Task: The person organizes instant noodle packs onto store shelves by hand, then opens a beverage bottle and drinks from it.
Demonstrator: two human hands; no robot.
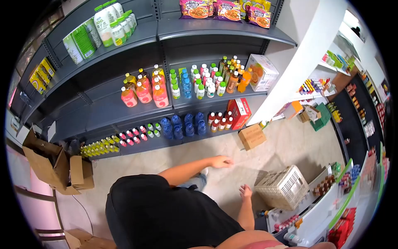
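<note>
My left hand (222,162) and right hand (245,191) hold nothing, fingers loosely parted. Bottles (160,98) already stand in rows at 12 o'clock; untouched remain the carton (252,137), 2 o'clock of my left, and crate (274,191), 3 o'clock of my right.

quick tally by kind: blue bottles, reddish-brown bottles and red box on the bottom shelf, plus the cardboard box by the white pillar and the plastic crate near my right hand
Blue bottles: 8 visible
Reddish-brown bottles: 6 visible
Red box: 1
Cardboard box: 1
Plastic crate: 1
Total: 17
</note>
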